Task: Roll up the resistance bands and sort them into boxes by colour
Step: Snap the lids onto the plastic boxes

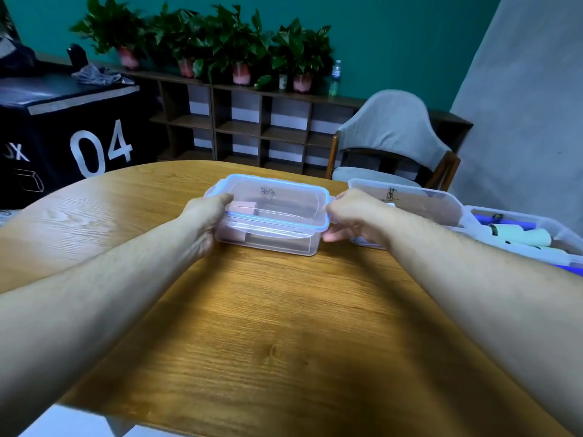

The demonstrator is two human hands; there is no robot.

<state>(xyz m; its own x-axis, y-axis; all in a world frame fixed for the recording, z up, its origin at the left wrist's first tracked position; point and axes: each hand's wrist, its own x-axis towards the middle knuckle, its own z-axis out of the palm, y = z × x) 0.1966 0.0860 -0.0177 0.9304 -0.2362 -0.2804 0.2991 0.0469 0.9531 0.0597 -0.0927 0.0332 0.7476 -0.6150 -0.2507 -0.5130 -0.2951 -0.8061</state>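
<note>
hands frame the clear plastic box (268,239) on the wooden table (268,326): left hand (206,216) curls round its left end, right hand (350,216) pinches the right edge of the blue-rimmed clear lid (274,200). pink rolled bands (241,207) lie inside. risk, as i judge it: uneven pressure could seat the lid crooked, or skid the box toward the neighbouring open clear tub (407,200).

Black box (63,130) bears white "04"; handwritten marks on both clear lids (268,192) are unreadable
</note>
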